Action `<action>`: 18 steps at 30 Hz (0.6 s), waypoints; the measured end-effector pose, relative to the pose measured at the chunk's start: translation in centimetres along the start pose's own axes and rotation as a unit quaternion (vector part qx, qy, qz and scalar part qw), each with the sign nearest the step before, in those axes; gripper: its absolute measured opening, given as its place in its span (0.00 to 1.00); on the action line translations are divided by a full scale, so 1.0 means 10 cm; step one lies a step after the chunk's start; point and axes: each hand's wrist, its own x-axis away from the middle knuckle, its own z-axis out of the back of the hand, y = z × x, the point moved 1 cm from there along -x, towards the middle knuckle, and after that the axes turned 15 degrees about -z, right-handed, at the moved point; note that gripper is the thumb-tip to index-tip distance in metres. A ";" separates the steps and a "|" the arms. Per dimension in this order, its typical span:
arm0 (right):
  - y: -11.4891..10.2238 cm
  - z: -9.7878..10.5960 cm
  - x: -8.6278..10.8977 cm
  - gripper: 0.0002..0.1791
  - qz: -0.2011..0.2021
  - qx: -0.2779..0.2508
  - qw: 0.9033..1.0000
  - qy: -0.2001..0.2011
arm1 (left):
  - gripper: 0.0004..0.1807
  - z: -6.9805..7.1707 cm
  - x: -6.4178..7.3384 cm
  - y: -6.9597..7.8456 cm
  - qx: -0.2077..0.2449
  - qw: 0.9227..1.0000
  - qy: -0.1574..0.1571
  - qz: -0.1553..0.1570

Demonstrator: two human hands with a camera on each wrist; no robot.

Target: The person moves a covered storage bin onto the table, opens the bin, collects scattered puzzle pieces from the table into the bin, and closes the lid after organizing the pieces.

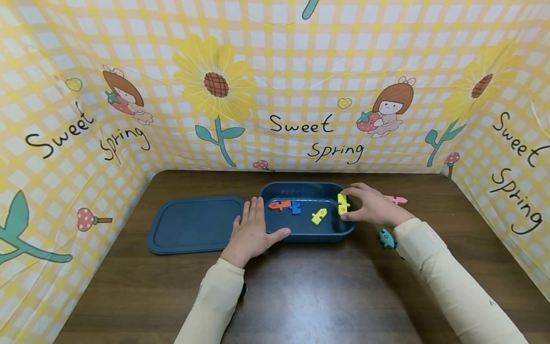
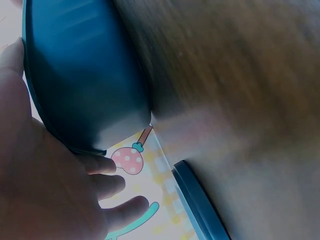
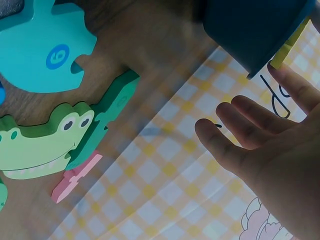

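My right hand [image 1: 373, 204] pinches a yellow puzzle piece [image 1: 342, 204] between thumb and fingers, over the right end of a dark blue box [image 1: 307, 234]. In the right wrist view the same yellow piece [image 3: 290, 47] shows beside the box's rim, the other fingers spread. The left hand [image 1: 250, 233] lies at the box's left end, its fingers straight and its thumb along the near rim. Within the box lie an orange piece [image 1: 280, 205], a blue piece [image 1: 296, 207] and another yellow piece [image 1: 319, 216].
Left of the box lies its flat dark blue lid [image 1: 195, 227]. On the table to the right are a turquoise piece [image 3: 45, 50] marked 6, a light green crocodile head [image 3: 35, 147], a dark green piece [image 3: 107, 117] and a pink piece [image 3: 75, 177]. Patterned cloth [image 1: 296, 81] walls the table.
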 end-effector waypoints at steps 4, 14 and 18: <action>0.00 -0.01 -0.01 0.39 0.000 0.002 1.000 -0.001 | 0.64 0.00 0.00 0.00 -0.004 1.000 0.001 -0.002; -0.01 -0.03 -0.04 0.39 0.002 -0.002 1.000 -0.006 | 0.64 0.00 0.01 0.01 -0.003 1.000 0.005 -0.003; -0.01 -0.04 -0.06 0.39 0.003 0.002 1.000 -0.004 | 0.64 0.00 0.01 0.02 -0.003 1.000 0.008 -0.004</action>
